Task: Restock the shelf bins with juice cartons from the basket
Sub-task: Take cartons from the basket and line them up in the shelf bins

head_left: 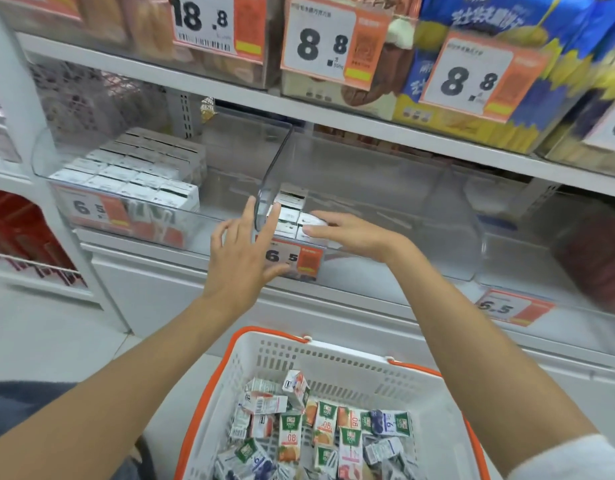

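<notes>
A white basket with orange rim (337, 358) sits below me, holding several loose juice cartons (320, 431). Two clear shelf bins stand on the middle shelf. The left bin (230, 140) holds several rows of white-topped cartons (133, 168). The middle bin (385, 174) has a few cartons (288, 216) at its front left corner. My right hand (351, 233) reaches inside that bin, fingers extended and resting on the cartons' tops. My left hand (240, 251) is spread with straight fingers against the front of the middle bin near its left corner, holding nothing.
Price tags reading 6.5 (288, 258) hang on the bin fronts. The upper shelf (334, 112) carries snack packages behind 8.8 and 18.8 tags. A third bin (559, 237) stands at right. Red goods fill a white rack (22, 230) at left.
</notes>
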`<state>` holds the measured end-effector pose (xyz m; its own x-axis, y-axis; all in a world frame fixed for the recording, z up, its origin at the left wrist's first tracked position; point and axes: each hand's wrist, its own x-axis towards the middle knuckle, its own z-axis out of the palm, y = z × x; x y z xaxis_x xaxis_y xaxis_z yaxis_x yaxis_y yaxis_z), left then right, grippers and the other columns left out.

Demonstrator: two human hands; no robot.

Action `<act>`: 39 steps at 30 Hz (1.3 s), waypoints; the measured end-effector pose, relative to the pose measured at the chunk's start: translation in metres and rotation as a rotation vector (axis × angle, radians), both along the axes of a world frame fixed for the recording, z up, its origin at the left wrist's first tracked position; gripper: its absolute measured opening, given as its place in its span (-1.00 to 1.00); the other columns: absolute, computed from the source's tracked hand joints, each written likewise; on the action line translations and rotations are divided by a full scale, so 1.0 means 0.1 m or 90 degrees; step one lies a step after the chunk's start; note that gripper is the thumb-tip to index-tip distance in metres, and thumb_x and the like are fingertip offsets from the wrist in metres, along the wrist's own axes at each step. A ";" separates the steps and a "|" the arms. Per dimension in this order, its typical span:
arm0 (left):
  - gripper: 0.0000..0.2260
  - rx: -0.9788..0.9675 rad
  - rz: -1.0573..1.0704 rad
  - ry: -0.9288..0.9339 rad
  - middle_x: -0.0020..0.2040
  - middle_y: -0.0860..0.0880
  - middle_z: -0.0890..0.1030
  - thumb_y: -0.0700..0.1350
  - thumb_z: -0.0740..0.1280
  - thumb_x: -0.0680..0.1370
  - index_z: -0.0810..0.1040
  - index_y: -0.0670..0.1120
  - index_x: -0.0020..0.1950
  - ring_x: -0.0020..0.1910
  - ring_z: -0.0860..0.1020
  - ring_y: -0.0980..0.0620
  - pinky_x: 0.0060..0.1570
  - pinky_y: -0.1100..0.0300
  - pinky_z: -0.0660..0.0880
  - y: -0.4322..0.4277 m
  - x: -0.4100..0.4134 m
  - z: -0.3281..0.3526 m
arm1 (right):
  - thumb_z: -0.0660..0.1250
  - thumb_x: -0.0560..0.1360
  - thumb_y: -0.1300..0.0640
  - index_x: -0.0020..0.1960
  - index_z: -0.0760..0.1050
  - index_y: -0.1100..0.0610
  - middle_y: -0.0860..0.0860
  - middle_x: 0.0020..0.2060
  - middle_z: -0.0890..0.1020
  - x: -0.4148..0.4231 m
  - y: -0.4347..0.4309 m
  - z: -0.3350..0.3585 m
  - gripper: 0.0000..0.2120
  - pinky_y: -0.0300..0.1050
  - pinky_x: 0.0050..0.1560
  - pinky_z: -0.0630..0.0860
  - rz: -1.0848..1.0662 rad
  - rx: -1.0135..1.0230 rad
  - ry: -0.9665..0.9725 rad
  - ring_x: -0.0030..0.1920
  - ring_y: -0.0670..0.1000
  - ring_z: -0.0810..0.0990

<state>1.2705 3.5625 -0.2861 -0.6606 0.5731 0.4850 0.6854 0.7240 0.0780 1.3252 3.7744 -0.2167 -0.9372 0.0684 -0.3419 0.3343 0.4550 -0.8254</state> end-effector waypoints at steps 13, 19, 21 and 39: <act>-0.21 0.110 0.056 -0.051 0.53 -0.24 0.16 0.14 0.44 0.43 0.16 0.01 0.56 0.43 0.26 -0.23 0.33 -0.12 0.25 0.07 0.42 0.04 | 0.44 0.44 0.03 0.18 0.59 0.01 -0.11 -0.01 0.55 0.46 -0.18 0.00 -0.68 -0.26 -0.04 0.43 -0.229 0.313 0.420 -0.20 -0.18 0.47; -0.53 0.114 -0.077 -0.365 0.07 -0.02 0.49 0.02 0.44 0.48 0.41 -0.05 0.33 0.04 0.48 -0.07 0.05 0.04 0.39 0.02 0.98 -0.58 | 0.37 0.47 0.01 0.20 0.55 -0.02 -0.09 0.04 0.58 1.31 -0.34 -0.99 -0.69 -0.19 -0.09 0.42 -0.036 0.387 0.176 -0.25 -0.25 0.41; -0.51 0.069 -0.111 -0.537 0.06 0.01 0.47 0.02 0.45 0.49 0.40 -0.02 0.36 -0.03 0.48 0.00 0.03 0.07 0.45 -0.06 1.11 -0.89 | 0.37 0.50 0.03 0.27 0.53 0.02 -0.02 0.13 0.59 1.62 -0.32 -1.53 -0.66 -0.18 0.02 0.46 0.011 0.328 0.018 -0.12 -0.16 0.46; -0.50 -0.136 -0.068 -0.837 0.21 -0.07 0.50 0.06 0.39 0.52 0.36 -0.01 0.41 0.09 0.56 -0.02 0.13 0.06 0.49 -0.14 1.43 -2.14 | 0.43 0.49 0.16 0.43 0.34 0.26 0.19 0.39 0.36 2.22 0.01 -3.57 -0.43 -0.16 0.28 0.39 -0.093 0.168 -0.367 0.33 0.15 0.44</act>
